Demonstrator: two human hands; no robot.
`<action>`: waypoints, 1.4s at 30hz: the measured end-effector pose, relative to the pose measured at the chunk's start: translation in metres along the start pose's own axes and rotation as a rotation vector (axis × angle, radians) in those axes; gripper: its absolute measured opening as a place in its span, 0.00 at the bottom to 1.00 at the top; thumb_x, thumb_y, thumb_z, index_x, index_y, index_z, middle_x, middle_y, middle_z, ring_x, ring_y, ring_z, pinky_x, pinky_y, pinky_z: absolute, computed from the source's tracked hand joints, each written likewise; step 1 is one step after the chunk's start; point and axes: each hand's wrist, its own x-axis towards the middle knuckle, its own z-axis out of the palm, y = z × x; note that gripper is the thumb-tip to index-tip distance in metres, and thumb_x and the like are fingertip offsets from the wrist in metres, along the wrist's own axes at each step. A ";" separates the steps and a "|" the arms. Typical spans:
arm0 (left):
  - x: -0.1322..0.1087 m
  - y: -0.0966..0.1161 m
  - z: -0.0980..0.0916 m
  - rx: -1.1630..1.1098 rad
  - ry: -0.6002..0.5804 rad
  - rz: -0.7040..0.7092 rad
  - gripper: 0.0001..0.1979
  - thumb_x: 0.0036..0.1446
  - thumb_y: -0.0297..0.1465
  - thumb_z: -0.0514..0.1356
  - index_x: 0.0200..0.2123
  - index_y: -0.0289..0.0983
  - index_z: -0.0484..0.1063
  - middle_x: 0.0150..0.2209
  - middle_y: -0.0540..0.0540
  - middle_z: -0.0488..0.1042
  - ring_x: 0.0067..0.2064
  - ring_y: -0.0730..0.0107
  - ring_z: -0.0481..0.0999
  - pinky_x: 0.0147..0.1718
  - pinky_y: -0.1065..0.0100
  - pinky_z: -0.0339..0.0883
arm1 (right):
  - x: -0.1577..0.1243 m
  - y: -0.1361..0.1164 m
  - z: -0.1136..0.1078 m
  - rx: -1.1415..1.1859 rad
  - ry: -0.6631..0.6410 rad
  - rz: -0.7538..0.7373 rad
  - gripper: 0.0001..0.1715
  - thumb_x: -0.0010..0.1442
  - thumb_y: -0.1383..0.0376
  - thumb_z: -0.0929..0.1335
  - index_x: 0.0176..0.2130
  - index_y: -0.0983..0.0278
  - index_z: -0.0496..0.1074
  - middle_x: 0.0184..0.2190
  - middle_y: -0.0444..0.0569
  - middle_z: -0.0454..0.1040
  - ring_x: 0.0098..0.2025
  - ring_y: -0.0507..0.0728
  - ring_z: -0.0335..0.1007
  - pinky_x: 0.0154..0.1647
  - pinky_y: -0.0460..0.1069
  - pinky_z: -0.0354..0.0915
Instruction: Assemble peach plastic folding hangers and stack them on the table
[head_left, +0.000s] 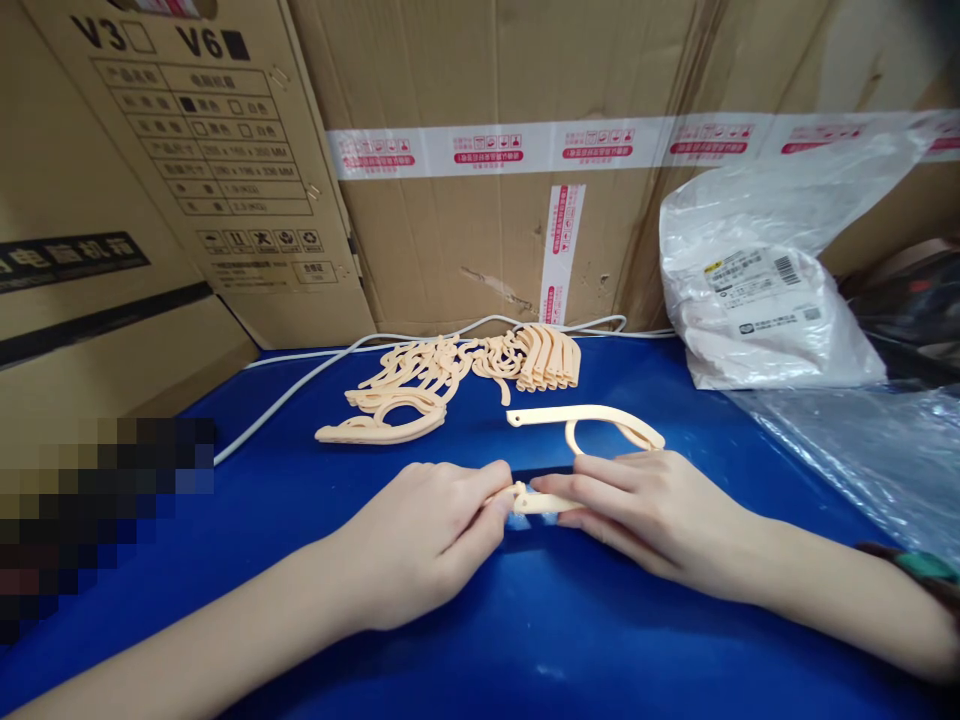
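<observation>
My left hand (442,530) pinches a small cream plastic piece (517,490) between thumb and fingers, mostly covered by them. It meets the pivot end of a cream folding-hanger arm (547,503), which my right hand (660,510) grips, fingers closed over its far part. Whether the two pieces are joined, I cannot tell. Just behind my right hand lies another cream hanger arm (581,413) with a curved loop under it. To the left, a few folded hangers (386,432) lie stacked. Farther back are a heap of curved hooks (420,368) and a row of nested hanger arms (551,360).
A white cable (289,395) runs along the back of the blue table (517,640). Cardboard boxes (450,240) wall off the back and left. At right sit a white plastic bag (780,300) with a label and some clear film (862,450).
</observation>
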 end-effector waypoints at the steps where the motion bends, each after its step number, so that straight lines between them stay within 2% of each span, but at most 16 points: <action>1: 0.000 0.000 0.000 0.010 -0.004 0.014 0.16 0.68 0.36 0.39 0.31 0.40 0.58 0.26 0.52 0.66 0.26 0.69 0.65 0.26 0.67 0.49 | 0.000 0.000 0.000 -0.006 0.007 -0.007 0.19 0.71 0.63 0.55 0.51 0.64 0.69 0.32 0.46 0.74 0.29 0.50 0.72 0.28 0.45 0.63; 8: -0.001 0.000 0.002 0.111 0.015 0.076 0.12 0.66 0.33 0.41 0.31 0.39 0.58 0.24 0.52 0.67 0.23 0.69 0.64 0.24 0.67 0.47 | 0.001 -0.001 -0.001 -0.028 0.049 -0.043 0.19 0.71 0.63 0.56 0.50 0.64 0.70 0.31 0.46 0.73 0.28 0.50 0.71 0.29 0.45 0.62; 13: 0.000 -0.001 0.005 0.269 0.012 0.080 0.14 0.65 0.42 0.49 0.31 0.40 0.57 0.23 0.52 0.69 0.23 0.66 0.69 0.21 0.69 0.45 | 0.001 -0.001 0.000 -0.026 0.025 -0.041 0.18 0.70 0.63 0.57 0.49 0.64 0.70 0.32 0.46 0.73 0.28 0.51 0.70 0.28 0.46 0.62; 21: 0.003 -0.003 0.006 0.498 0.025 0.142 0.13 0.68 0.38 0.45 0.32 0.39 0.59 0.23 0.50 0.72 0.23 0.63 0.73 0.19 0.68 0.45 | 0.000 0.000 0.003 0.026 -0.085 0.020 0.19 0.70 0.61 0.56 0.48 0.64 0.71 0.31 0.46 0.74 0.29 0.53 0.71 0.30 0.48 0.62; 30: 0.004 -0.008 0.012 0.616 0.119 0.233 0.14 0.69 0.36 0.43 0.32 0.38 0.58 0.25 0.50 0.72 0.23 0.64 0.75 0.18 0.68 0.50 | -0.001 0.003 0.003 0.092 -0.123 0.049 0.22 0.71 0.60 0.54 0.51 0.64 0.71 0.32 0.47 0.75 0.30 0.54 0.72 0.31 0.47 0.62; 35: 0.004 -0.008 0.013 0.672 0.170 0.260 0.13 0.68 0.36 0.45 0.30 0.38 0.58 0.23 0.51 0.70 0.21 0.66 0.73 0.17 0.68 0.50 | -0.001 0.002 0.003 0.126 -0.140 0.060 0.22 0.71 0.60 0.54 0.50 0.63 0.71 0.33 0.49 0.76 0.32 0.54 0.73 0.32 0.47 0.63; 42: 0.003 -0.011 0.015 0.775 0.240 0.309 0.14 0.68 0.35 0.44 0.30 0.38 0.58 0.21 0.51 0.69 0.18 0.66 0.70 0.16 0.66 0.47 | 0.000 0.001 0.002 0.298 -0.158 0.114 0.19 0.70 0.60 0.57 0.51 0.62 0.70 0.37 0.49 0.77 0.37 0.54 0.74 0.38 0.46 0.65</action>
